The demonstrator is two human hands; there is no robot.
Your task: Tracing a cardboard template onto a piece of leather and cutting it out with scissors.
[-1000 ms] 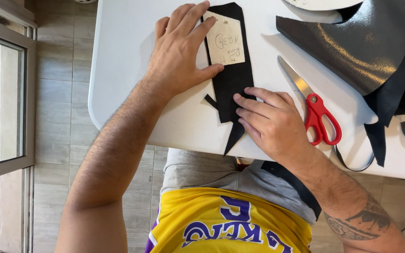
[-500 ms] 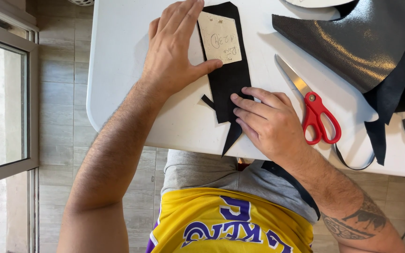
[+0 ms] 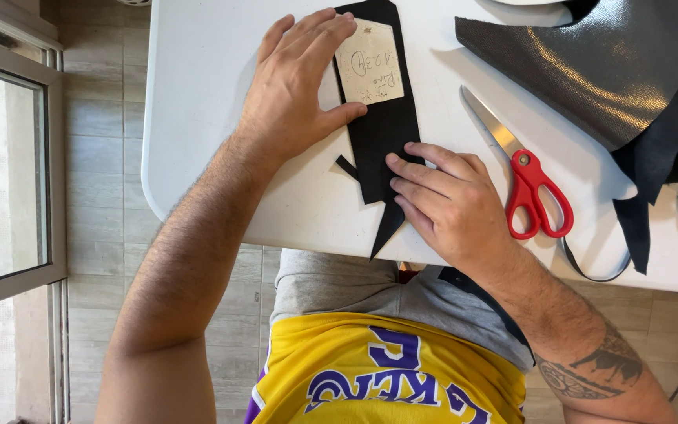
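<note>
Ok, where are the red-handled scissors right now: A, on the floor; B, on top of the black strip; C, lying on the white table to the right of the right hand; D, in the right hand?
C: the red-handled scissors lie untouched on the white table, beside the right hand, which presses on the black strip.

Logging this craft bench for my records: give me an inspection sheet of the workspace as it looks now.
Surface: white table, rounded corner.
Job's things: black strip lying flat, pointed end past the near edge; beige card template on it.
Clutter: red-handled scissors; large dark sheet, black offcuts.
Hands: left hand flat beside the template; right hand pressing the strip.
Cables: nothing seen.
Surroundings: tiled floor, window frame.
</note>
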